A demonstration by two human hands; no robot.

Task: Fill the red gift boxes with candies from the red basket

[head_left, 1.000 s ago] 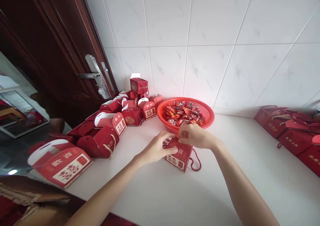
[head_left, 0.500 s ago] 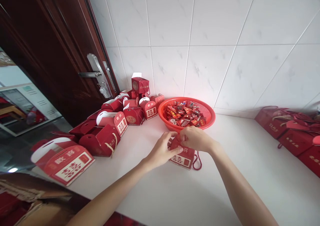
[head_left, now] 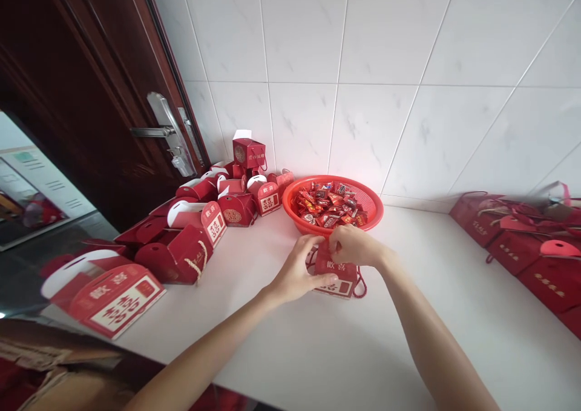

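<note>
Between my hands, on the white tabletop (head_left: 290, 344), stands a small red candy box (head_left: 347, 270) with gold lettering and a white printed panel. A dark red cord handle hangs at its right side. My left hand (head_left: 299, 275) grips the box from the left, thumb across the front and fingers behind. At the top flaps my right hand (head_left: 351, 246) is closed, its fingers pinching the upper part of the box; the fingertips are partly hidden. Just behind stands a red plastic basket (head_left: 379, 214) filled with wrapped candies (head_left: 333, 205).
Several open red boxes (head_left: 177, 256) crowd the left side of the table. More red boxes with cords (head_left: 512, 247) line the right edge. A tiled wall (head_left: 363, 36) closes off the back, and a dark wooden door (head_left: 91, 66) stands at left. A cardboard carton (head_left: 68, 368) sits lower left.
The view has turned slightly right. My left thumb has slid lower across the box's front, and the box has tilted a little; my right hand stays at its top.
</note>
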